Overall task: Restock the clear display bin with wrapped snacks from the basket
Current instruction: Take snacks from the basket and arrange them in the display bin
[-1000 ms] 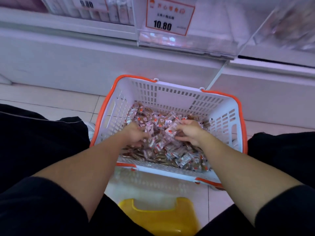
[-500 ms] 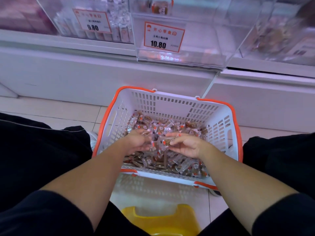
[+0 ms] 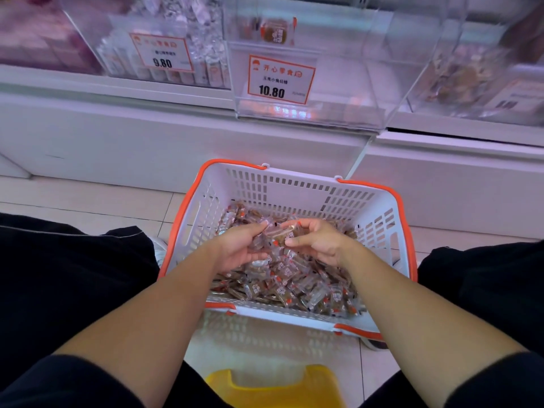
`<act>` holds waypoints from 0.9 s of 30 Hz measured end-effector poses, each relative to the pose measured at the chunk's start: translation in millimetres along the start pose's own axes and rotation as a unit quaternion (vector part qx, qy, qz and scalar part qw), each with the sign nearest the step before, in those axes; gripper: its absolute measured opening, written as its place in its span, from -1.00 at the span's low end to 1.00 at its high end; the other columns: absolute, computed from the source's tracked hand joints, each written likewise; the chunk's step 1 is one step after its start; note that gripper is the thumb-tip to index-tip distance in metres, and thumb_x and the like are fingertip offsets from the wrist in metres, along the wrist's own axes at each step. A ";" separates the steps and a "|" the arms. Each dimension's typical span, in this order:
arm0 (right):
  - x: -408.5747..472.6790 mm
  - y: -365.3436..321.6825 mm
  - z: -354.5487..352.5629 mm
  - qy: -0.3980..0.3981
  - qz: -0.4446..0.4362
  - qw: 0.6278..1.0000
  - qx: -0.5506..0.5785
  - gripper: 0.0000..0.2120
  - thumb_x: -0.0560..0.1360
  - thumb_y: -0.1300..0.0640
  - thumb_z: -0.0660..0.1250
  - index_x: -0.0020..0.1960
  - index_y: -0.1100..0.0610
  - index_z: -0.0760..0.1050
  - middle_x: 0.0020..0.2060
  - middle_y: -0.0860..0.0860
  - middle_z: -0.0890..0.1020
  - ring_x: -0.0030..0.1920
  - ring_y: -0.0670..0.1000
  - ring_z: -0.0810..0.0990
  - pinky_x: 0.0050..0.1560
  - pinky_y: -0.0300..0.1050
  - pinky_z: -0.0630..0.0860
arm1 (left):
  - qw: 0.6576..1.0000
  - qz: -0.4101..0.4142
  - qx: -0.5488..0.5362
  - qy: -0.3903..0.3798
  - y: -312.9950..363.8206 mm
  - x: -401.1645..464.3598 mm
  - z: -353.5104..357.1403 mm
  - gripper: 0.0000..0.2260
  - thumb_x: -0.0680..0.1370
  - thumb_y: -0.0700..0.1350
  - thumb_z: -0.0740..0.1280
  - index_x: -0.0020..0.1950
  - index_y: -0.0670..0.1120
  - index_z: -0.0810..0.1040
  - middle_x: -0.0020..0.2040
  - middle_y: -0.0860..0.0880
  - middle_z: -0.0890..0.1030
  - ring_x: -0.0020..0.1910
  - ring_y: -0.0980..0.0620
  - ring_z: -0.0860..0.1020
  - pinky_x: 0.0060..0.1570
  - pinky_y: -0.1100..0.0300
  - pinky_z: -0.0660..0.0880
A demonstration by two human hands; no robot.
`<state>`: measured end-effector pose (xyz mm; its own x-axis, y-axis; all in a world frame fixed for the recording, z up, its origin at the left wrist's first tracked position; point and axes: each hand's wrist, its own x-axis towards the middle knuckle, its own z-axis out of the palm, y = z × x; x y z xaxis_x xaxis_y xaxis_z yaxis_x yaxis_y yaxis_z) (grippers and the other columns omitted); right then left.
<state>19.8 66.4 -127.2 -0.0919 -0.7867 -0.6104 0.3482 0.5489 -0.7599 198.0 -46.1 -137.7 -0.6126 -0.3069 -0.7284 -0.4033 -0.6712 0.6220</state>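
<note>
A white basket with an orange rim (image 3: 297,187) stands on the floor between my knees, its bottom covered with small clear-wrapped brown snacks (image 3: 294,287). Over the pile, my left hand (image 3: 240,248) and my right hand (image 3: 319,241) face each other, palms turned inward, cupping a bunch of wrapped snacks (image 3: 275,238) between them. Fingers of both hands curl round the bunch. Above on the shelf stands the clear display bin (image 3: 323,92) with a 10.80 price tag; it looks nearly bare inside.
Left of that bin is another clear bin (image 3: 141,39) tagged 9.80 with white wrapped goods, and one with brownish goods (image 3: 471,69) to the right. A white shelf base (image 3: 147,142) runs behind the basket. A yellow stool (image 3: 276,387) is under me.
Both hands have come up out of the snack pile with a bunch of snacks between them. The view has tilted upward, showing more of the bins.
</note>
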 end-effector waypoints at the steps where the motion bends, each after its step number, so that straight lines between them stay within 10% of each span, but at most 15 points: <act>1: -0.5 -5.4 1.8 0.006 -0.017 0.999 -0.035 -0.61 0.39 0.51 0.42 0.10 0.13 0.66 -0.04 0.11 0.73 -0.02 0.03 0.71 -0.04 -0.16 0.65 | 1.000 -0.001 -0.016 -0.011 3.5 -1.4 0.3 -0.71 0.60 0.05 0.31 0.20 -0.09 0.61 0.14 -0.15 0.67 0.09 -0.09 0.66 -0.01 0.04 0.62; 18: -21.3 -77.1 15.2 -0.044 -0.181 0.948 -0.257 -0.24 0.49 0.51 0.32 0.58 0.13 0.13 0.50 -0.05 0.27 0.42 -0.15 0.31 0.21 -0.51 0.33 | 0.989 0.135 0.038 -0.055 65.7 -24.1 26.1 -0.39 0.42 -0.47 0.23 0.43 -0.08 0.30 0.25 -0.27 0.55 0.09 -0.18 0.61 0.01 -0.04 0.59; 23: -27.7 -88.8 21.4 -0.038 -0.201 0.950 -0.237 -0.37 0.46 0.50 0.37 0.43 0.08 0.37 0.21 0.02 0.56 0.10 -0.17 0.59 0.10 -0.19 0.57 | 0.987 0.153 0.024 0.053 82.9 -43.9 39.0 -0.52 0.36 -0.44 0.16 0.22 -0.10 0.42 -0.12 -0.20 0.57 -0.28 -0.07 0.53 -0.39 0.15 0.43; 27: -28.2 -98.8 36.8 -0.007 -0.235 0.944 -0.231 -0.58 0.53 0.40 0.34 0.33 0.15 0.40 0.24 0.16 0.56 0.28 0.02 0.53 0.34 0.03 0.47 | 0.980 0.156 -0.109 0.059 94.9 -57.3 39.8 -0.74 0.45 -0.17 0.19 -0.12 -0.12 0.68 -0.19 -0.11 0.67 -0.33 0.00 0.54 -0.31 0.16 0.44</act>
<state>22.3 24.0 -26.7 -0.1216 -0.9761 -0.1801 -0.1721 0.1994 -0.9647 167.8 -65.3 -25.5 -0.5948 -0.5878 -0.5484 -0.0451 -0.6567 0.7528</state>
